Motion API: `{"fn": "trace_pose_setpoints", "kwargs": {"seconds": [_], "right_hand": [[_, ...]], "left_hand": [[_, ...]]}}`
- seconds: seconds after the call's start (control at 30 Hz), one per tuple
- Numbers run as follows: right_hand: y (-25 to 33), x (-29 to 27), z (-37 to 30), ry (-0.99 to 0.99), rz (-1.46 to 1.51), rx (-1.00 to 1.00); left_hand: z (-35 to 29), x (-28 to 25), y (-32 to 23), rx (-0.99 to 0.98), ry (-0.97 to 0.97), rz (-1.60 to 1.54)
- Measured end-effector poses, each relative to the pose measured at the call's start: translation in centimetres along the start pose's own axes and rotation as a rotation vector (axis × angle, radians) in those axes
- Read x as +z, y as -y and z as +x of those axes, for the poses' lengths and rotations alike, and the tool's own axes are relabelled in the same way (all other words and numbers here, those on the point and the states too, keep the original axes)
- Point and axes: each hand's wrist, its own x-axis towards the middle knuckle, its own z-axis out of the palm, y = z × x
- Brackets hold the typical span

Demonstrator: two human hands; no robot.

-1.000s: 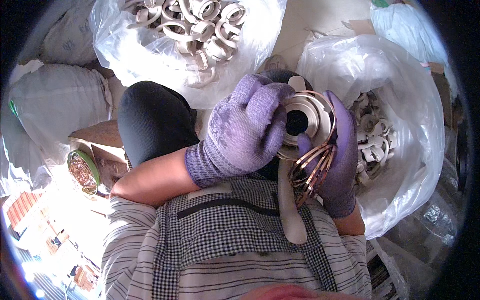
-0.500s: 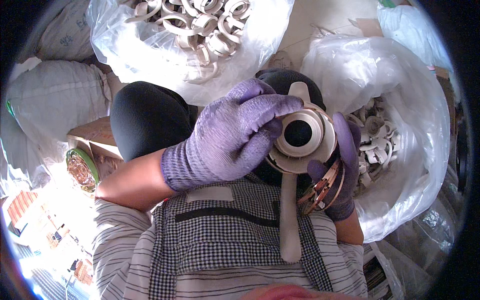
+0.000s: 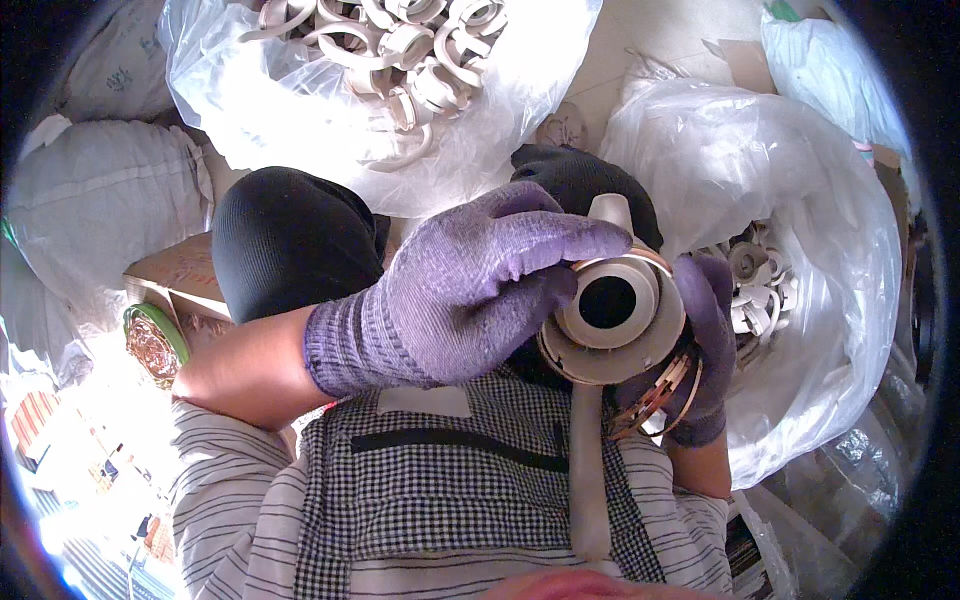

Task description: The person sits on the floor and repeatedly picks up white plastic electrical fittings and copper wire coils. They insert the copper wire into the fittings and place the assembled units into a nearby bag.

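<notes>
My right hand point(image 3: 708, 320), in a purple knit glove, grips a beige round plastic part point(image 3: 662, 325) from its right side. The part has a raised central collar around a dark opening; one short arm points away from me and a long one toward my apron. Several thin copper-coloured rings point(image 3: 655, 398) hang in the same hand, below its palm. From the left, my gloved left hand point(image 3: 455, 285) bends its fingers over the part's far rim. A thin copper-coloured ring point(image 3: 652, 257) shows there at the fingertips; the left thumb's contact is partly hidden.
A clear plastic bag point(image 3: 520, 110) full of beige curved parts stands ahead. Another bag point(image 3: 830, 290) with similar pieces is at my right. On the left are a cardboard box point(image 3: 170, 270), a green-rimmed roll of copper-coloured rings point(image 3: 150, 345) and pale sacks point(image 3: 120, 190).
The plastic part has shifted slightly right and toward me, tilting so more of its inner wall shows. Both hands moved with it; my left fingers remain at the far rim.
</notes>
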Motion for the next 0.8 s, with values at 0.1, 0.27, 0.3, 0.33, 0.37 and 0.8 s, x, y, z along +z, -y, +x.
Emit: {"fn": "trace_pose_setpoints", "kwargs": {"seconds": [0.1,0.27,0.3,0.33,0.37,0.8], "right_hand": [[-0.7,-0.2,0.4,0.026,0.027,-0.067],[-1.1,-0.6,0.9,0.077,0.059,-0.047],[-0.9,-0.7,1.1,0.087,0.062,-0.021],[-0.8,-0.8,1.2,0.098,0.065,0.005],[-0.8,-1.0,1.3,0.101,0.074,0.010],[-1.5,-1.5,1.6,0.226,0.050,-0.056]], "left_hand": [[-0.1,0.2,0.2,0.027,-0.008,0.034],[-0.1,-0.1,0.0,0.023,0.008,0.074],[-0.1,-0.1,0.0,0.024,0.011,0.087],[-0.1,0.0,0.0,0.037,0.010,0.107],[-0.1,0.1,0.1,0.051,0.007,0.125],[-0.5,0.8,-0.7,0.069,0.029,0.370]]}}
